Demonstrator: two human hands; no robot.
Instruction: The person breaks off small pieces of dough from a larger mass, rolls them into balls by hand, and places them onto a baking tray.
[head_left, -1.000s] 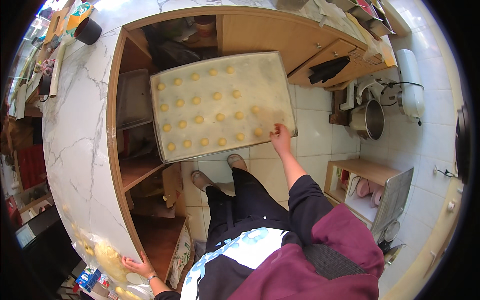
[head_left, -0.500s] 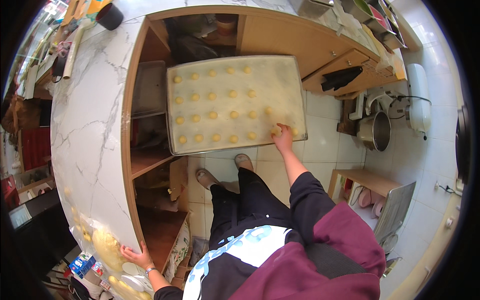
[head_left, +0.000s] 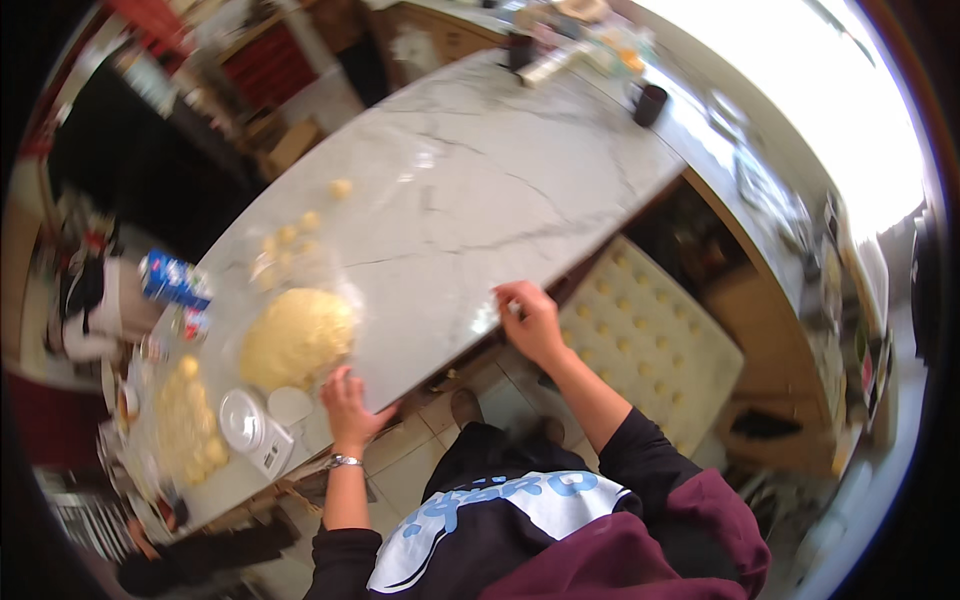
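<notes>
My left hand (head_left: 350, 408) rests at the counter's near edge with its fingers spread, holding nothing. Just beyond those fingertips lies a big mound of yellow dough (head_left: 297, 337). My right hand (head_left: 532, 322) hovers over the counter edge, fingers bent and apart; nothing shows in them, though motion softens the view. Right of it a large flat tray (head_left: 715, 352) carries rows of small dough balls (head_left: 645, 369). A few more loose dough pieces (head_left: 287, 235) lie beyond the mound. Next to my left hand are a white kitchen scale (head_left: 258, 435) and a white round disc (head_left: 290, 405).
The marble-patterned counter (head_left: 450, 220) runs diagonally away. A dark mug (head_left: 648, 104) stands at its far end. At the left are a blue carton (head_left: 175, 279) and a plastic-covered batch of dough balls (head_left: 190, 430). Another person in stripes (head_left: 88, 525) shows at lower left.
My view has swung left from the tray to the counter. My right hand has left the dough ball on the tray and come over to the counter edge. My left hand stays by the dough.
</notes>
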